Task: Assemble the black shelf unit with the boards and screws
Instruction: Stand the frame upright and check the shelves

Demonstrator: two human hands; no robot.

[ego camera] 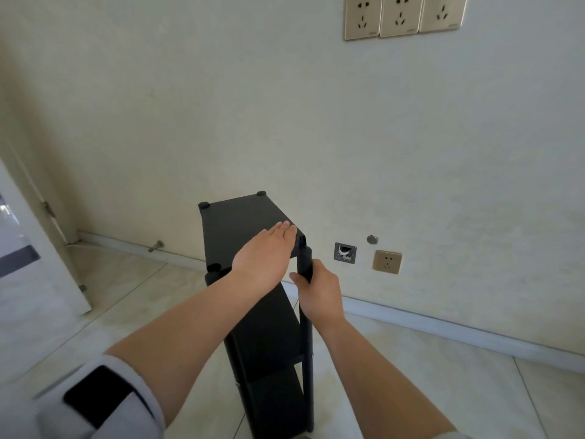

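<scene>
We press our left hand (264, 251) flat, fingers straight, on the top board (243, 223) of the black shelf unit (269, 327) standing on the tiled floor (411, 391) by the wall — our right hand (318, 293) grips its front-right post (305, 312).

The left hand (266, 251) covers the near right part of the top board (234, 223), hiding whether a cap sits on that corner. The right hand (319, 296) wraps the post (305, 343), masking its upper stretch. The shelf unit (269, 343) runs off the bottom edge, feet unseen. The sockets (402, 15) are clipped by the top edge.
</scene>
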